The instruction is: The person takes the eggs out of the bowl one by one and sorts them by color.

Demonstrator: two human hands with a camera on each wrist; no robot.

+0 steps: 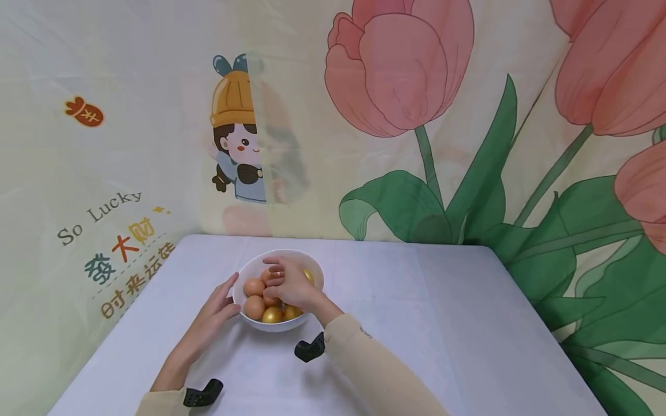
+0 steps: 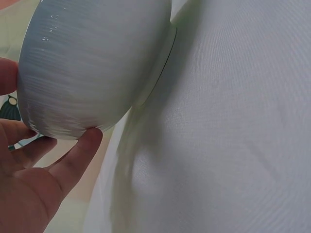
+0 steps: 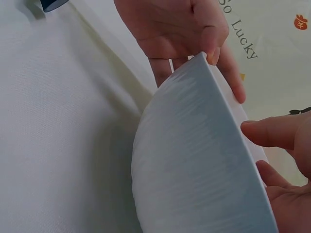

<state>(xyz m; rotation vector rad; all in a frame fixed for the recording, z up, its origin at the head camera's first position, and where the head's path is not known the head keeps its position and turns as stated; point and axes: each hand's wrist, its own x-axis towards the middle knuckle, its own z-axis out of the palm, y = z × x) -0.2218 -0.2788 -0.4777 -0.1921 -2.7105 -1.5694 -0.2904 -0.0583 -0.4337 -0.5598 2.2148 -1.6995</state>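
Note:
A white bowl (image 1: 315, 300) stands on the table, holding several brown eggs (image 1: 254, 307) and several golden eggs (image 1: 273, 315). My left hand (image 1: 212, 315) rests against the bowl's left side. In the left wrist view its extended fingers (image 2: 73, 162) touch the outer wall, with one fingertip up by the rim. From the right, my right hand (image 1: 292, 284) reaches over the bowl, its fingers spread above the brown eggs and partly hiding them. In the right wrist view, the right thumb and a finger sit apart behind the rim; the eggs are hidden there.
A white cloth (image 1: 416, 335) covers the table. Black wrist-worn devices (image 1: 204, 393) sit at both sleeve cuffs. Behind the table hangs a printed backdrop (image 1: 302, 86) with tulips, a cartoon figure and lettering.

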